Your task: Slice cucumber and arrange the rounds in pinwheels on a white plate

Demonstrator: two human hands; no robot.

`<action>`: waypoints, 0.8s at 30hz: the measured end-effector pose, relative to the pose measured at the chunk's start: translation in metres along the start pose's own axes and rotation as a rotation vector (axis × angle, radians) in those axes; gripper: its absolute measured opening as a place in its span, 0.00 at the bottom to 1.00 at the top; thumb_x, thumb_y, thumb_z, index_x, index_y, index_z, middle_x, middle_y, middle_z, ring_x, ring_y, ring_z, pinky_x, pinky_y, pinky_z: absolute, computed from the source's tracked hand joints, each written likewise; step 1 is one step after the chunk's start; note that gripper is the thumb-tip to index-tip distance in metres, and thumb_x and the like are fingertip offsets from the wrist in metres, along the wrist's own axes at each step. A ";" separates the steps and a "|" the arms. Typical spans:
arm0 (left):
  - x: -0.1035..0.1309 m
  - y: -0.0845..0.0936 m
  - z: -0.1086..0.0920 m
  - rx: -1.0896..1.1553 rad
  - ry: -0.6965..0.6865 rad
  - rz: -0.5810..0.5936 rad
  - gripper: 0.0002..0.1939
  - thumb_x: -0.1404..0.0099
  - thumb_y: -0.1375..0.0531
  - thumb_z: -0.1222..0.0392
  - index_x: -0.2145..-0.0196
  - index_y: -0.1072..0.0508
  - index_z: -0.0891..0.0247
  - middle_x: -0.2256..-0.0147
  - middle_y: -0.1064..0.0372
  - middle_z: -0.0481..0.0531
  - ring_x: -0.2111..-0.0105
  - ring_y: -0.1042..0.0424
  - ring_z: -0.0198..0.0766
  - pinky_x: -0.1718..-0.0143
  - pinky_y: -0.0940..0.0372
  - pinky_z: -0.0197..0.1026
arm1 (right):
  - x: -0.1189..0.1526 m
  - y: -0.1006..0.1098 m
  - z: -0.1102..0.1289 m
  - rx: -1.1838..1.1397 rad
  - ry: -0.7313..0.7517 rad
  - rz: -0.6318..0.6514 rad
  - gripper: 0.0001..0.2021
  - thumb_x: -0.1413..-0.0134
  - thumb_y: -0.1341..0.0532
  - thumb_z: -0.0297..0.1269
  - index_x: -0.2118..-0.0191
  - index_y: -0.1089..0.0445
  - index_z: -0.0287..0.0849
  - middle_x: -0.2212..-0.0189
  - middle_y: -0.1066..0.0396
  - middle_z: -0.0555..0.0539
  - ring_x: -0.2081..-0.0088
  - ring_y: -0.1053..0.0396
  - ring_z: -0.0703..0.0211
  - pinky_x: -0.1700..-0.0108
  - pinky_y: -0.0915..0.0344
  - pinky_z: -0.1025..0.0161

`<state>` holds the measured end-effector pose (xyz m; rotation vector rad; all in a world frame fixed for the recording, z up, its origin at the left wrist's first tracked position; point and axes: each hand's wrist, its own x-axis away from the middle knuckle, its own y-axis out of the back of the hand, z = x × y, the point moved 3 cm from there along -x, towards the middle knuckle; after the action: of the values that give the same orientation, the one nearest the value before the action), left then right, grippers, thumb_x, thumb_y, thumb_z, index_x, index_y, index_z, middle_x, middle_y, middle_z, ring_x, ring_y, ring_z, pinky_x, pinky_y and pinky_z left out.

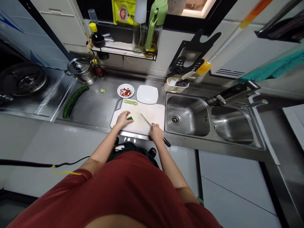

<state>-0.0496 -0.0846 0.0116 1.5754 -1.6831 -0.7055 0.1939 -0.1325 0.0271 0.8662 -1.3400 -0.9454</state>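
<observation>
On the white cutting board (142, 126), my left hand (122, 120) has its fingers spread around a short dark green cucumber piece (129, 118); whether the fingertips press on it is too small to tell. My right hand (156, 133) is wrapped round a knife (146, 119), whose blade points up and left over the board and whose black handle end sticks out behind the hand. Cucumber slices (130, 102) lie in a row at the board's back left edge. Behind the board stand a plate of chopped red pieces (125, 91) and a bare white plate (147, 94).
A whole cucumber (74, 102) and a small pale green slice (102, 90) lie on the steel counter to the left. A lidded pot (82, 70) stands behind them. The double sink (187, 114) adjoins the board's right side. Bottles stand on the rack (123, 52) above.
</observation>
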 end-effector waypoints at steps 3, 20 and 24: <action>0.007 0.000 0.004 -0.068 0.012 0.031 0.26 0.50 0.33 0.54 0.53 0.31 0.58 0.56 0.32 0.53 0.55 0.33 0.44 0.53 0.38 0.43 | 0.000 0.000 0.000 0.019 0.003 0.030 0.17 0.33 0.58 0.36 0.46 0.40 0.43 0.53 0.38 0.39 0.58 0.30 0.55 0.58 0.39 0.60; -0.034 0.059 0.079 -0.059 0.412 -0.428 0.18 0.43 0.39 0.52 0.55 0.28 0.60 0.58 0.28 0.53 0.59 0.30 0.40 0.56 0.38 0.40 | -0.004 0.000 -0.003 -0.006 0.022 0.036 0.15 0.33 0.57 0.36 0.49 0.38 0.42 0.55 0.37 0.40 0.58 0.30 0.54 0.58 0.38 0.60; -0.041 0.063 0.094 -0.086 0.500 -0.418 0.17 0.43 0.39 0.52 0.56 0.28 0.58 0.56 0.28 0.54 0.57 0.31 0.42 0.55 0.38 0.42 | -0.004 0.001 -0.004 -0.014 0.027 0.027 0.15 0.33 0.57 0.37 0.50 0.38 0.43 0.55 0.36 0.41 0.58 0.30 0.54 0.58 0.38 0.59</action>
<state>-0.1624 -0.0443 0.0005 1.8729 -0.9623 -0.5145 0.1976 -0.1290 0.0259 0.8456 -1.3176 -0.9189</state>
